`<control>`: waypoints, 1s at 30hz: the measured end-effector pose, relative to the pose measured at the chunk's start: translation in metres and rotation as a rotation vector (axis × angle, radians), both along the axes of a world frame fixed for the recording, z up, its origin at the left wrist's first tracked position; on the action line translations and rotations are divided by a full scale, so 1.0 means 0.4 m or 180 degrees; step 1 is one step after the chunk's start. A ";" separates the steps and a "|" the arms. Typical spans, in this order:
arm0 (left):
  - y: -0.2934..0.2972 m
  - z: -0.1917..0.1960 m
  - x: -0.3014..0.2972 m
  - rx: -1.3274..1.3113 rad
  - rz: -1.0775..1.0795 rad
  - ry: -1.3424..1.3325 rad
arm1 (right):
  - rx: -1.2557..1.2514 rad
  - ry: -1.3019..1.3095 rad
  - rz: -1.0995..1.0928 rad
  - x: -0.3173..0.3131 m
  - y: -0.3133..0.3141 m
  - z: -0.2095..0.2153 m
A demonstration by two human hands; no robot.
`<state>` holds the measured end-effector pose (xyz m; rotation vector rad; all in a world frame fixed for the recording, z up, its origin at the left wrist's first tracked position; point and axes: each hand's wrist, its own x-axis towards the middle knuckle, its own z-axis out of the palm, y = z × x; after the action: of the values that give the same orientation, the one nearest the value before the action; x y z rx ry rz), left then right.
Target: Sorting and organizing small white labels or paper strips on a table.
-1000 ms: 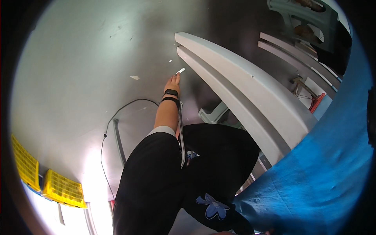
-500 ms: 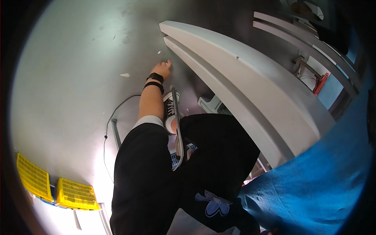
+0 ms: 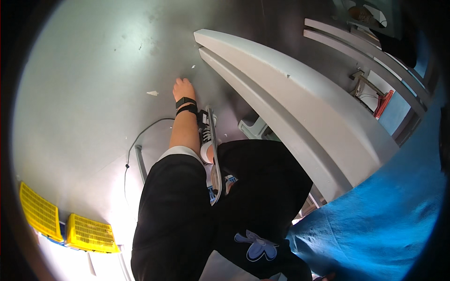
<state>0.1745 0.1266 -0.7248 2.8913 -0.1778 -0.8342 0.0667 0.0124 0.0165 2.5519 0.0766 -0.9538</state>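
Observation:
My left arm reaches out over the grey floor, a black band and a black watch-like strap round its wrist. My left hand is closed, back upward and fingers curled under; whatever they may hold is hidden. Just beyond it lies a small white scrap, and a paler torn scrap lies to its left. A black-and-white sneaker shows beside my forearm, next to a curved grey metal bar. At the bottom edge, a dark skin-toned sliver may be part of my right hand; too little shows.
A long pale beam-like piece slants across the right, beside blue cloth. Grey rails stand farther right. A black cable trails on the floor at left, with yellow crates at lower left. A grey stool-like piece sits under the beam.
My left hand has drawn back slightly and to the left. Its fingers, partly stretched forward before, are now curled under. The rest of the view has shifted only a little.

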 end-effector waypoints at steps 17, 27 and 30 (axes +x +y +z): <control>0.001 -0.008 -0.043 0.0609 0.1253 0.0142 | 0.0066 -0.0050 0.0053 0.008 -0.012 0.000; 0.001 0.016 -0.028 0.0683 0.2094 0.0612 | 0.0144 -0.0029 0.0065 0.022 -0.024 0.000; 0.011 0.028 -0.044 0.0687 0.2042 0.0564 | 0.0185 -0.0044 0.0071 0.023 -0.028 -0.006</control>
<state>0.1570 0.1310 -0.7137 2.7415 0.8534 -1.0011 0.0759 0.0014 0.0143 2.6047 0.1303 -0.9387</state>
